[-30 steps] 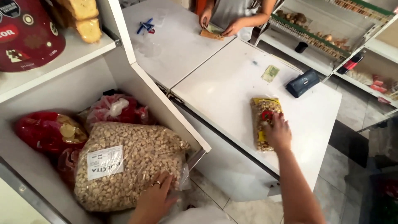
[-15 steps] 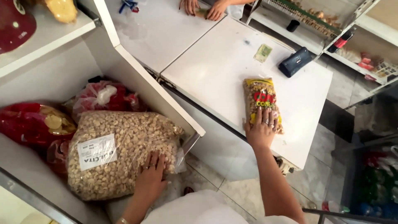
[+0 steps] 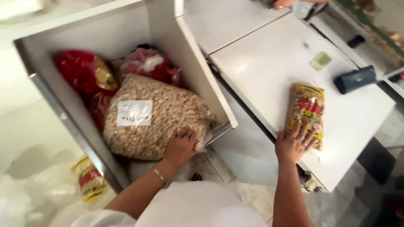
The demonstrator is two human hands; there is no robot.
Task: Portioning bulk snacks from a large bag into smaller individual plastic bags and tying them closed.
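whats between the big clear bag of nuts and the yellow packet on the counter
In the head view, the white side wall of the open compartment stands between the big clear bag and the yellow packet, then a bare stretch of white counter.

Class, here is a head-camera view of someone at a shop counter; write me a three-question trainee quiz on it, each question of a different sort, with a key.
1. True or false: the right hand rests on the yellow snack packet lying on the white counter.
2. Multiple choice: the left hand touches A) the dark blue pouch, B) the big clear bag of nuts, C) the red bags.
3. Fill in: the bag of nuts lies inside a white ____.

Key: 1 true; 2 B; 3 compartment.
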